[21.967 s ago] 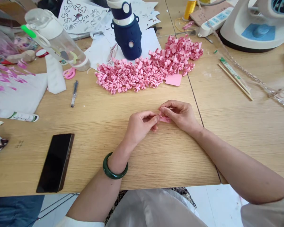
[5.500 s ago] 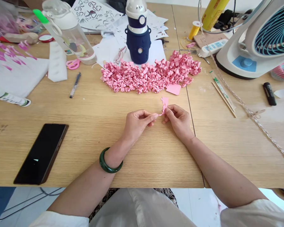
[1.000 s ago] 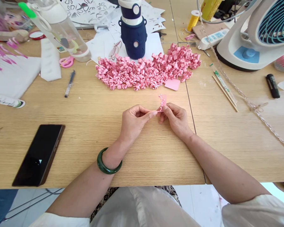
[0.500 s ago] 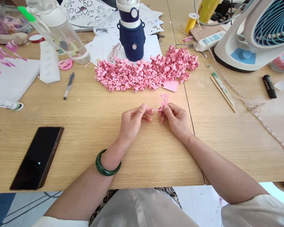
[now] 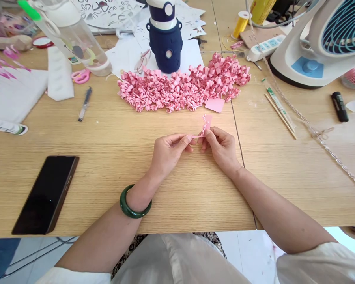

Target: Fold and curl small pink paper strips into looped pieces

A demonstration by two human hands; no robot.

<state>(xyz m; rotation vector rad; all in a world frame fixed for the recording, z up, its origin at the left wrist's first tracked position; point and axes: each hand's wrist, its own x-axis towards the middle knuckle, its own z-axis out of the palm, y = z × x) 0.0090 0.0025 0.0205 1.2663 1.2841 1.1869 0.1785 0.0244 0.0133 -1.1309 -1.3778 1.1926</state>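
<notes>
Between thumb and fingers, my right hand pinches a small pink paper piece whose left edge is cut into curled strips. My left hand, with a green bangle on its wrist, pinches the end of one thin strip that stretches across to that piece. Both hands are just above the table, close together. Beyond them lies a long heap of curled pink paper pieces. A flat pink paper square rests at the heap's front edge.
A black phone lies at the left, with a pen and pink scissors farther back. Behind the heap stands a dark blue bottle. On the right are wooden sticks, a twisted cord, a marker and a fan.
My left thumb and fingers have slid slightly right along the strip, closer to my right hand. The right hand still holds the pink piece, and the camera view has shifted a little.
</notes>
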